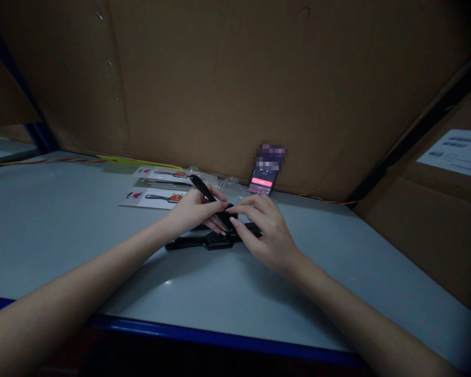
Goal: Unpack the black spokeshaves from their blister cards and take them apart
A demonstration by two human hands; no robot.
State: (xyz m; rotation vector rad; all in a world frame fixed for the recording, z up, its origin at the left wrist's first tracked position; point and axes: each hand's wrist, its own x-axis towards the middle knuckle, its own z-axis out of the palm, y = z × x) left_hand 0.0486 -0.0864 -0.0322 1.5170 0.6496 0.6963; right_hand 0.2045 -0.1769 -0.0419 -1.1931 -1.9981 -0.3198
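While the left hand (199, 207) has its fingers pinched around a black utensil (200, 187), handle end tilted up and left, the right hand (270, 230) sits at the lower end, thumb and index tips near each other. Can't tell if the right fingers actually grip it or just touch. Utensil is mid-counter (82, 209), between both hands, above other black pieces (186, 242) lying flat; lower end partly hidden by fingers. Behind the left hand: printed cards (153, 197) showing a similar handled tool, clear plastic next to them. Phone (261, 182), screen lit, leans against the cardboard wall (200, 78).
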